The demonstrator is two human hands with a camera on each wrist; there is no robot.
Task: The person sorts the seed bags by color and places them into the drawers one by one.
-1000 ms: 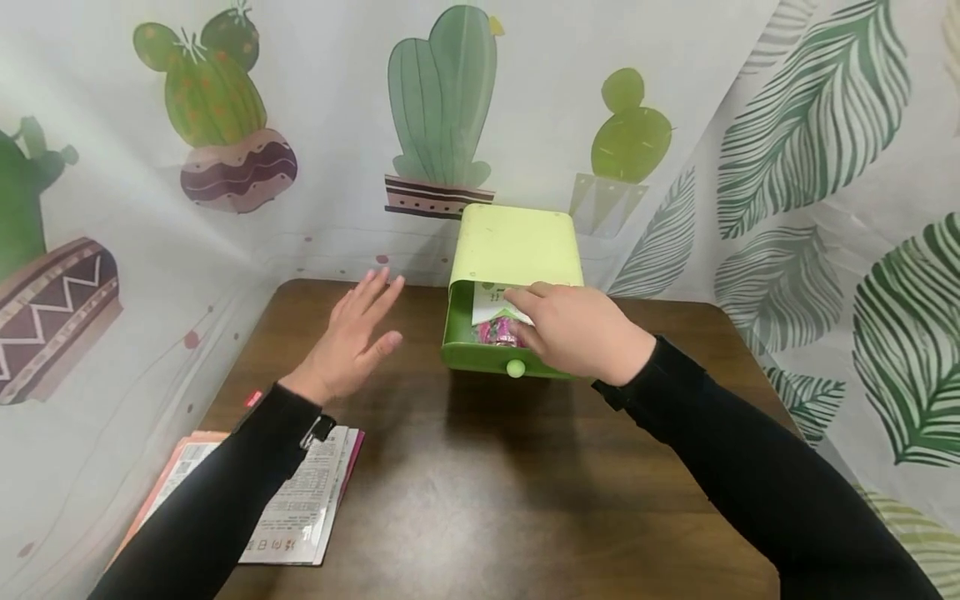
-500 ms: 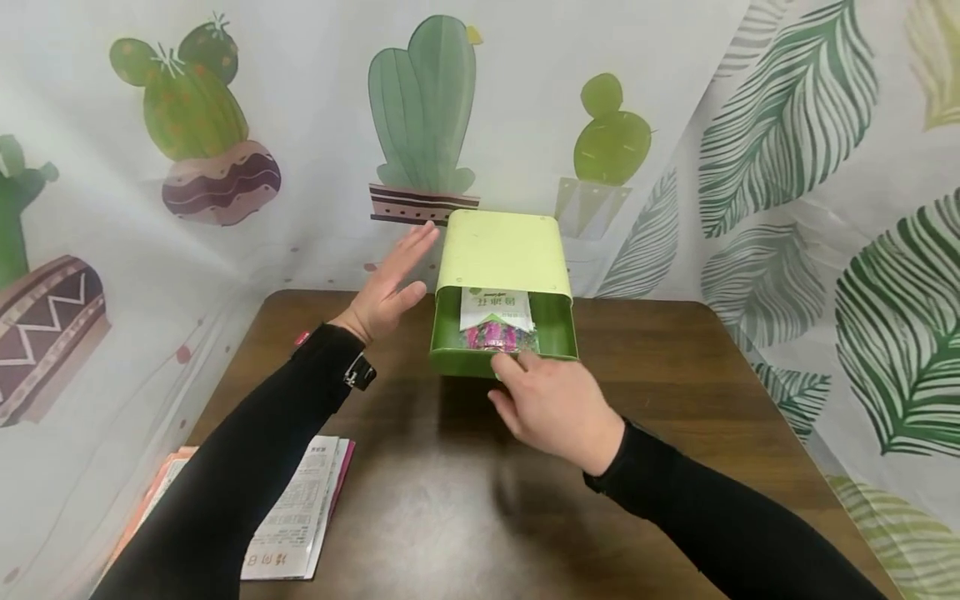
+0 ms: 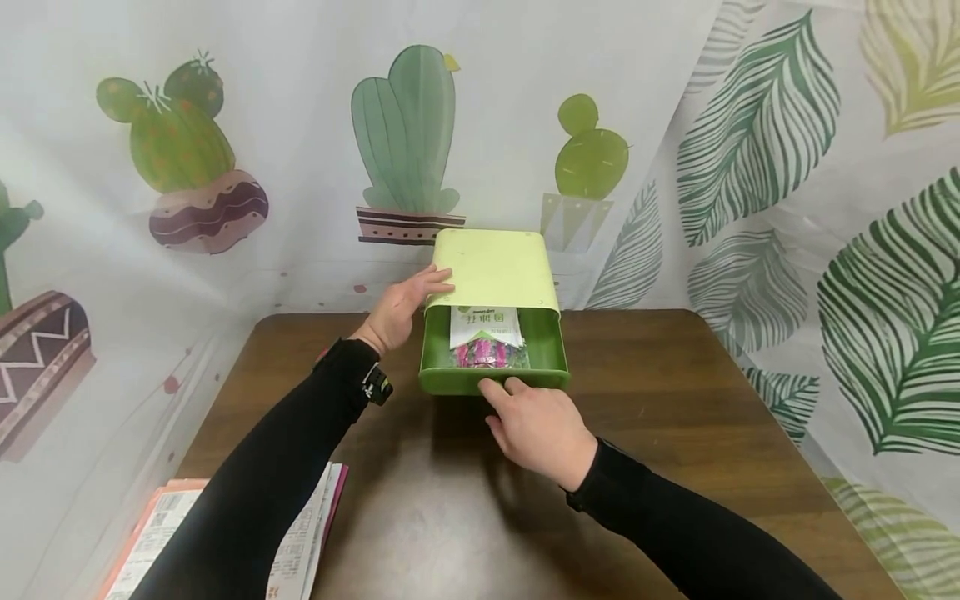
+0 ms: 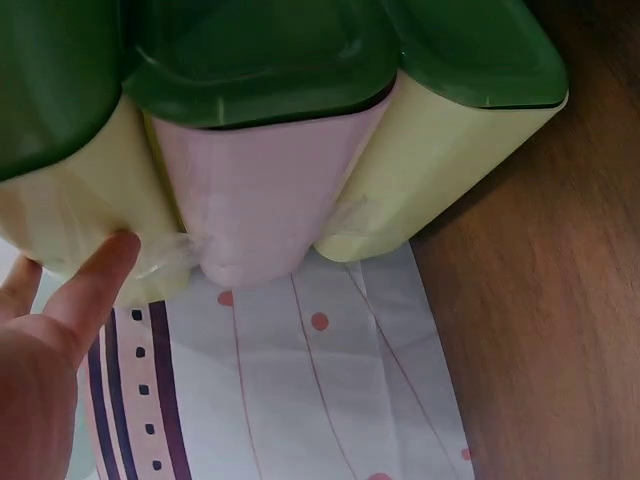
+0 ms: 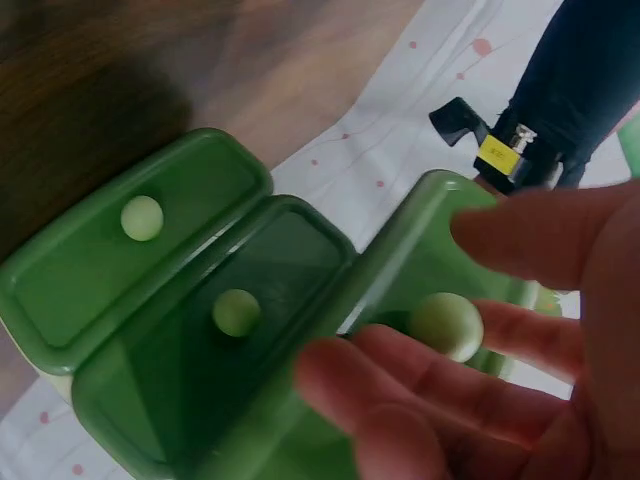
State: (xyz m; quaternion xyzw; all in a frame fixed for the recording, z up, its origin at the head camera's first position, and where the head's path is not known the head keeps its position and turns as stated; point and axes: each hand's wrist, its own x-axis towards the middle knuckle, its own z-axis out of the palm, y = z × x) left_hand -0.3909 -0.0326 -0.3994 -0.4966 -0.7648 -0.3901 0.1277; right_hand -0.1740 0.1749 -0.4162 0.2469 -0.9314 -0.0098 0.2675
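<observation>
A three-tier drawer box with pale yellow and pink casings (image 4: 255, 200) and green drawers stands at the table's back. Its top drawer (image 3: 453, 382) is pulled out, with a clear packet of pink and green bits under a white label (image 3: 485, 327) inside. My left hand (image 3: 395, 312) rests against the left side of the top casing (image 3: 495, 267), fingers extended over its edge. My right hand (image 3: 536, 421) is at the drawer's front, with the index fingertip at its rim. In the right wrist view, a round green knob (image 5: 447, 327) sits between loosely bent fingers, with the thumb apart from it.
Stacked printed papers (image 3: 300, 533) lie at the table's left front, partly under my left sleeve. Two lower drawers with round knobs (image 5: 142, 218) are shut. A cactus-print cloth (image 3: 315, 167) hangs close behind the box.
My left hand has moved right, from above the table to the side of the box. My right hand has drawn back from over the drawer to its front. The drawer stays pulled out.
</observation>
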